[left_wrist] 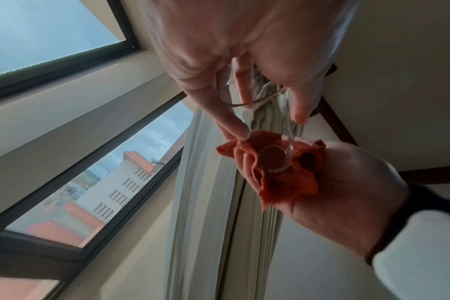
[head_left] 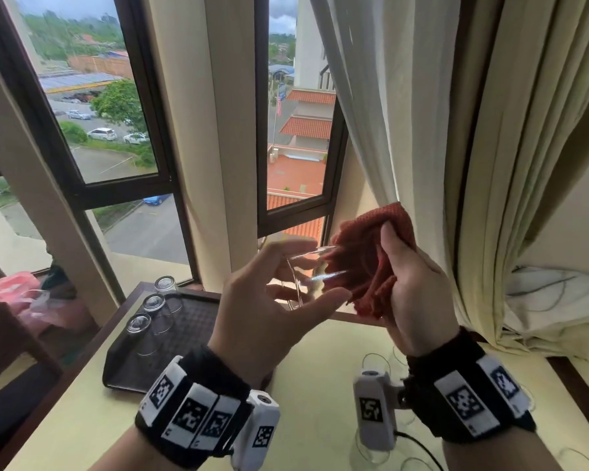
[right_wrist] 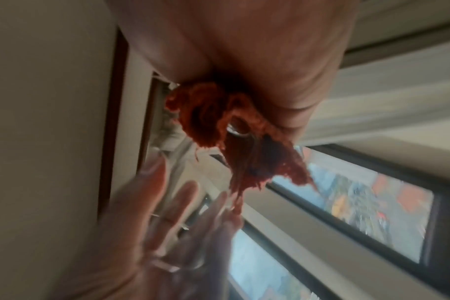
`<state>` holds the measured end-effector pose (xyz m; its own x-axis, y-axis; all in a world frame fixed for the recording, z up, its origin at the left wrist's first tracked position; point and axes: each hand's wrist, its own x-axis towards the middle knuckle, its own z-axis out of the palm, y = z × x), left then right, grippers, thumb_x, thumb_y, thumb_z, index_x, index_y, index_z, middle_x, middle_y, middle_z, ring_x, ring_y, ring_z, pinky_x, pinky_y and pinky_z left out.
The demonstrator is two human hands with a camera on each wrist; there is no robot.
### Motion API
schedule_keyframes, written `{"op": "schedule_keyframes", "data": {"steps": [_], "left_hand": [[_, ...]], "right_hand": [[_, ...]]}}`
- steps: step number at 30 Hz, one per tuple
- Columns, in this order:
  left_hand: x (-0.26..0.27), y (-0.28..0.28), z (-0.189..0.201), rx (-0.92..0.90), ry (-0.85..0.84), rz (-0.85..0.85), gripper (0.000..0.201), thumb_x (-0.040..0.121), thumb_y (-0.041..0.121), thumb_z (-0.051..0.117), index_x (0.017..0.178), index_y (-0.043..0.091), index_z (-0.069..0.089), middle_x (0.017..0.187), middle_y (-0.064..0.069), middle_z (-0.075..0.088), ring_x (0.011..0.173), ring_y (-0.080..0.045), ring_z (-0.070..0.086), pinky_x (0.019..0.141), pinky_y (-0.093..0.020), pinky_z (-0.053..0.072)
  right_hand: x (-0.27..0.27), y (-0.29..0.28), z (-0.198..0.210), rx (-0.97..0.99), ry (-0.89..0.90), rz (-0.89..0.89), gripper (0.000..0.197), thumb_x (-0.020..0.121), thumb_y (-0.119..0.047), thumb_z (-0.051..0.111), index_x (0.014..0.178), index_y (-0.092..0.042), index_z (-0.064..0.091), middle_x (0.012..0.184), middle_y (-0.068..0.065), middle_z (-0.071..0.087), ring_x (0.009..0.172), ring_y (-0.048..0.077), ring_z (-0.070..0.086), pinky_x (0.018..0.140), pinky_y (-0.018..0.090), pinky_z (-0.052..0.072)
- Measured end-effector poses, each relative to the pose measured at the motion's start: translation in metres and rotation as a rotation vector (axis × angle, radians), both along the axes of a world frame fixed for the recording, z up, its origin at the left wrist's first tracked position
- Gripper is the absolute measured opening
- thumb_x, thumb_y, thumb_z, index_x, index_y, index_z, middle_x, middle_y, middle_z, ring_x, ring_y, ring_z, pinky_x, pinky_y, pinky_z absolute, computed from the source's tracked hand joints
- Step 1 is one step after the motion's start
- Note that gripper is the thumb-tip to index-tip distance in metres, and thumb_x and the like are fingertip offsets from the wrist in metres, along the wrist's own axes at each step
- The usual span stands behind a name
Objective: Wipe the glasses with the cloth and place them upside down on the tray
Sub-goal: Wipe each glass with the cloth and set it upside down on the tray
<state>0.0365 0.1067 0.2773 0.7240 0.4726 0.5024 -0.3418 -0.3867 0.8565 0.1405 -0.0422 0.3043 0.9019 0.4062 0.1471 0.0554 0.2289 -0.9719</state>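
A clear glass is held on its side above the table. My left hand grips it near the rim, thumb under and fingers over. My right hand holds a red cloth bunched round the glass's base end. In the left wrist view the round glass base sits inside the cloth, which lies in the right hand. The right wrist view is blurred and shows the cloth and the left hand. On the dark tray at the left, three glasses stand upside down in a row.
Several more clear glasses stand on the cream table below my wrists, partly hidden by them. A cream curtain hangs close on the right. Windows are straight ahead. A pink bag lies at the far left.
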Motion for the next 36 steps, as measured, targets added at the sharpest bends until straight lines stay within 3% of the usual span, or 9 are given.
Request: {"op": "schedule_keyframes", "data": {"steps": [4,9,11,15,18,25,29,34,36], "left_hand": [[0.004,0.003,-0.003,-0.110,0.008,0.058,0.060,0.074,0.044,0.093,0.125,0.023,0.068,0.106,0.007,0.079,0.090,-0.010,0.079,0.068,-0.020,0.062],[0.009,0.001,-0.005,-0.213,0.212,-0.093,0.061,0.076,0.037,0.088,0.125,0.018,0.057,0.099,0.000,0.082,0.083,-0.012,0.080,0.060,-0.018,0.058],[0.007,-0.002,-0.007,-0.247,0.302,-0.148,0.062,0.074,0.039,0.088,0.123,0.019,0.055,0.096,0.002,0.083,0.081,-0.009,0.079,0.065,-0.019,0.058],[0.010,0.000,-0.017,-0.294,0.455,-0.235,0.074,0.071,0.058,0.095,0.129,0.027,0.062,0.100,-0.003,0.083,0.097,-0.019,0.079,0.093,-0.037,0.062],[0.012,0.002,-0.021,-0.361,0.535,-0.260,0.070,0.062,0.059,0.091,0.121,0.025,0.072,0.101,-0.006,0.083,0.097,-0.021,0.077,0.094,-0.041,0.059],[0.015,0.000,-0.014,-0.907,0.363,-0.362,0.043,0.081,0.029,0.088,0.112,0.004,0.070,0.099,-0.017,0.076,0.085,-0.027,0.073,0.075,-0.032,0.063],[0.018,0.003,-0.005,-1.119,0.274,-0.391,0.053,0.083,0.037,0.079,0.118,0.001,0.064,0.104,-0.021,0.077,0.097,-0.032,0.073,0.081,-0.031,0.065],[0.020,0.001,0.001,-1.220,0.176,-0.535,0.065,0.082,0.046,0.091,0.119,-0.001,0.067,0.101,-0.022,0.067,0.078,-0.025,0.069,0.073,-0.030,0.065],[0.019,0.002,0.005,-1.212,0.141,-0.547,0.091,0.080,0.046,0.092,0.143,-0.009,0.057,0.136,-0.039,0.055,0.105,-0.035,0.062,0.091,-0.037,0.062]], "right_hand": [[-0.020,0.012,-0.018,0.152,0.191,0.042,0.040,0.097,-0.046,0.055,0.120,-0.017,0.070,0.111,0.013,0.080,0.106,0.034,0.076,0.104,0.059,0.054],[-0.033,0.020,-0.038,0.094,0.019,-0.051,0.027,0.095,-0.052,0.050,0.113,-0.044,0.069,0.109,-0.007,0.080,0.103,0.023,0.077,0.088,0.048,0.062],[-0.029,0.019,-0.037,0.055,-0.050,-0.065,0.027,0.094,-0.052,0.050,0.114,-0.046,0.066,0.110,-0.014,0.079,0.106,0.016,0.076,0.085,0.034,0.062],[-0.024,0.013,-0.038,-0.088,-0.202,-0.023,0.024,0.103,-0.057,0.048,0.123,-0.055,0.060,0.122,-0.016,0.075,0.116,0.007,0.070,0.103,0.038,0.055],[-0.021,0.009,-0.041,-0.155,-0.259,-0.049,0.026,0.099,-0.050,0.045,0.123,-0.045,0.056,0.108,-0.023,0.073,0.103,0.000,0.071,0.091,0.025,0.057],[-0.018,0.001,-0.040,-0.187,-0.302,-0.388,0.022,0.110,-0.042,0.048,0.119,-0.031,0.065,0.108,0.001,0.068,0.092,0.001,0.065,0.089,0.033,0.055],[-0.030,0.000,-0.037,-0.138,-0.547,-0.445,0.015,0.104,-0.032,0.050,0.114,-0.031,0.061,0.097,0.009,0.067,0.083,0.028,0.065,0.074,0.049,0.055],[-0.047,0.010,-0.038,-0.263,-0.935,-0.402,0.035,0.100,-0.024,0.058,0.134,-0.030,0.065,0.127,-0.023,0.067,0.115,0.025,0.061,0.088,0.042,0.054],[-0.048,0.010,-0.044,-0.324,-0.956,-0.361,0.047,0.095,-0.025,0.059,0.142,-0.027,0.061,0.146,-0.023,0.058,0.126,0.023,0.055,0.093,0.046,0.056]]}}
